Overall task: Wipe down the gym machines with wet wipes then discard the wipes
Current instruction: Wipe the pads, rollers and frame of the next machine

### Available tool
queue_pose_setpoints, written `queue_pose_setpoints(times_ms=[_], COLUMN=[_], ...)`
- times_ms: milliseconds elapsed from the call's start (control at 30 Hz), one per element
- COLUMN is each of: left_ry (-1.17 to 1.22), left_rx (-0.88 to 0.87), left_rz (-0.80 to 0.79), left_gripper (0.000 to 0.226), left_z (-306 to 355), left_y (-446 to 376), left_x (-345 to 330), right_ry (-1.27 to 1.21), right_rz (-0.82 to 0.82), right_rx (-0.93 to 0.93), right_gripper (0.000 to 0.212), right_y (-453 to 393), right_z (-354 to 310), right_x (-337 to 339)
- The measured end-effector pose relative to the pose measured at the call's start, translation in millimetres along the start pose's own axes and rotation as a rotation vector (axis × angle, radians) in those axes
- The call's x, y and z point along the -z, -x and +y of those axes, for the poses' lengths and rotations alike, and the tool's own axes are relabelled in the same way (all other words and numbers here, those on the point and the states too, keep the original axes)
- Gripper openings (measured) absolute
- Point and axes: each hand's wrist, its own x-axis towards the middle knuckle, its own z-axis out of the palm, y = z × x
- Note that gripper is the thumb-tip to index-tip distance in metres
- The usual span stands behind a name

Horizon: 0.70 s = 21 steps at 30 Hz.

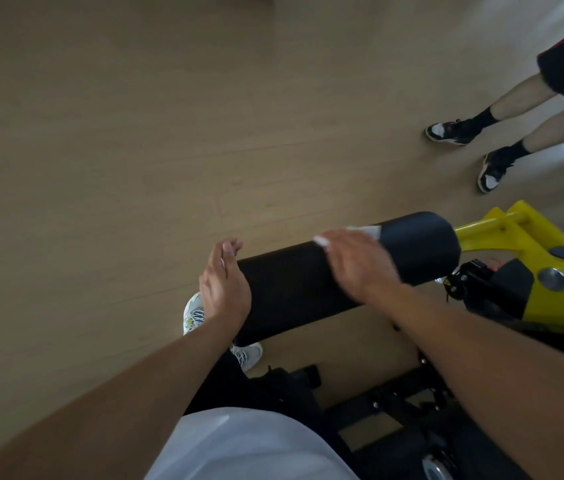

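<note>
I observe the right hand [353,263] laid flat on top of the black roller pad [342,275] of the yellow-framed machine [529,244], fingers extended and pressing a white wet wipe [365,231] against the padding. Only the wipe's far edges show, beyond the fingertips and toward the pad's yellow-frame end; the rest is covered by the palm. In my judgement the flat palm is chosen to spread pressure across the curved surface so the wipe drags rather than bunches. The hand is motion-blurred, so I cannot tell whether the thumb pinches the wipe.

The left hand [225,285] stands on edge at the pad's free end, fingers straight and relaxed, holding nothing. It appears to touch or sit just beside the end face; contact cannot be confirmed. I judge it is placed there to steady the roller against turning under the wipe.

The wipe therefore lies under the right hand, well apart from the left, with most of the pad's length between them.

Noted also: another person's legs and dark shoes [453,131] on the wooden floor [135,133] beyond the machine. No bin is in view for discarding.
</note>
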Motion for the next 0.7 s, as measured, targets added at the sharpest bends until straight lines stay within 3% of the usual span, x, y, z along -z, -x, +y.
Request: queue_pose_setpoints(times_ms=[100, 167, 233, 300, 400, 533, 700], left_ry=[-0.001, -0.013, 0.000, 0.033, 0.120, 0.021, -0.322], left_rx=[0.000, 0.012, 0.018, 0.043, 0.160, 0.084, -0.247], left_rz=[0.007, 0.016, 0.034, 0.054, 0.088, 0.029, -0.170], left_gripper=[0.040, 0.040, 0.039, 0.039, 0.042, 0.044, 0.046], left_z=[0, 1, 1, 1, 1, 0, -3], left_y=[0, 0, 0, -1, -5, -4, -1], left_x=[1, -1, -2, 0, 2, 3, 8], right_ry=[0.005, -0.009, -0.037, -0.122, -0.191, -0.053, -0.007], right_rz=[0.007, 0.001, -0.011, -0.018, -0.079, -0.110, -0.056], right_rx=[-0.257, -0.315, -0.239, -0.041, 0.187, 0.200, -0.216], right_gripper=[0.051, 0.047, 0.040, 0.038, 0.047, 0.047, 0.047], right_y=[0, -7, -13, -9, -1, -3, -4], right_z=[45, 18, -45, -108, -143, -80, 65], right_x=[11, 10, 5, -12, -24, -8, 19])
